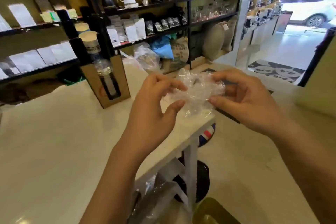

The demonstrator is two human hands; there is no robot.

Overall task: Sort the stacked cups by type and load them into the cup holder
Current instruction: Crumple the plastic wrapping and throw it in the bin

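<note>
A crumpled clear plastic wrapper (197,92) is held between both hands above the right end of the white counter (54,142). My left hand (154,107) pinches its left side with curled fingers and thumb. Gripping its right side is my right hand (243,98). The black cup holder (94,47) stands at the back left of the counter, with stacks of white and paper cups (89,38) in its tubes. Its lower part sits in a cardboard stand (109,85).
More clear plastic wrapping (145,56) lies at the counter's far edge. Shelves of coffee bags and kettles (145,14) fill the back wall. Below the counter's right end are plastic bags (160,198), a black stool (201,180) and a yellow bin (212,212).
</note>
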